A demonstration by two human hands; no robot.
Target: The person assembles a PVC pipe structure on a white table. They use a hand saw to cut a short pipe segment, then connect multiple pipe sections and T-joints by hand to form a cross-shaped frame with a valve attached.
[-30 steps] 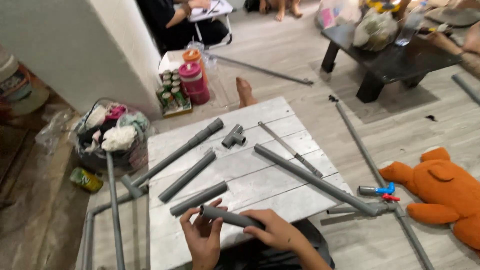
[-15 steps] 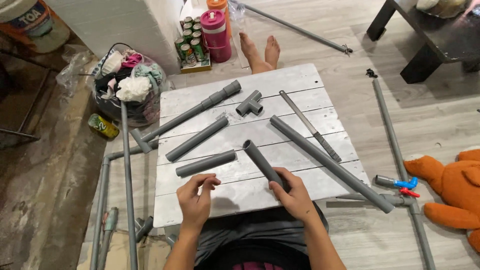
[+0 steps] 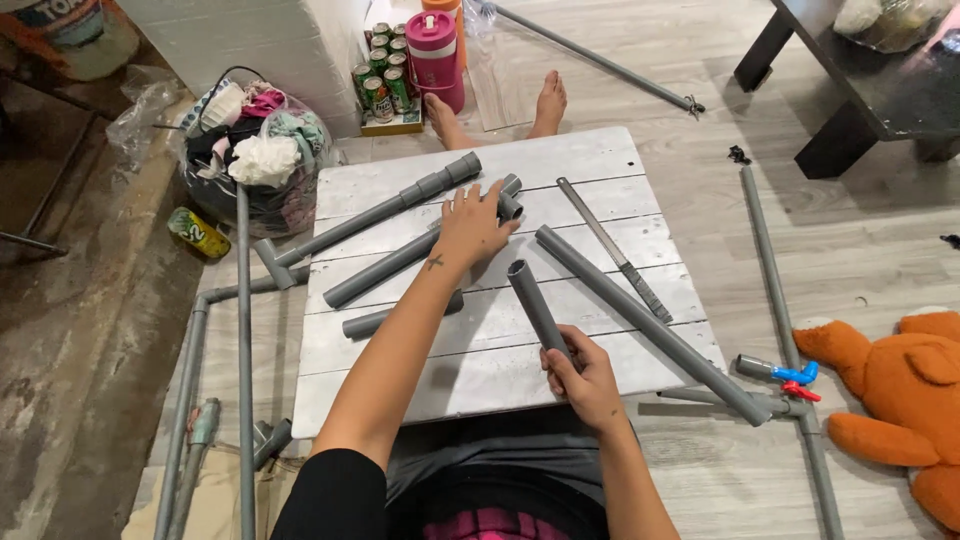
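Observation:
My right hand (image 3: 581,378) grips the near end of a short grey pipe (image 3: 533,305), which points away over the white wooden table (image 3: 590,160). My left hand (image 3: 470,222) reaches forward and rests on a grey tee fitting (image 3: 509,200) near the table's middle. Beside that hand lie a medium grey pipe (image 3: 375,272) and a long pipe with a coupling (image 3: 400,202). A shorter pipe (image 3: 370,323) lies partly under my left forearm. A long grey pipe (image 3: 650,322) runs diagonally to the table's right corner.
A thin metal saw-like tool (image 3: 612,247) lies on the table's right side. Pipes (image 3: 243,340) lie on the floor to the left and right (image 3: 775,290). A bag of clothes (image 3: 262,150), a pink bottle (image 3: 436,55), cans, an orange plush toy (image 3: 900,385) and another person's bare feet (image 3: 548,98) surround the table.
My left hand has left the table's near edge and reached forward onto the tee fitting. My right hand still holds the short pipe, now angled more upright away from me.

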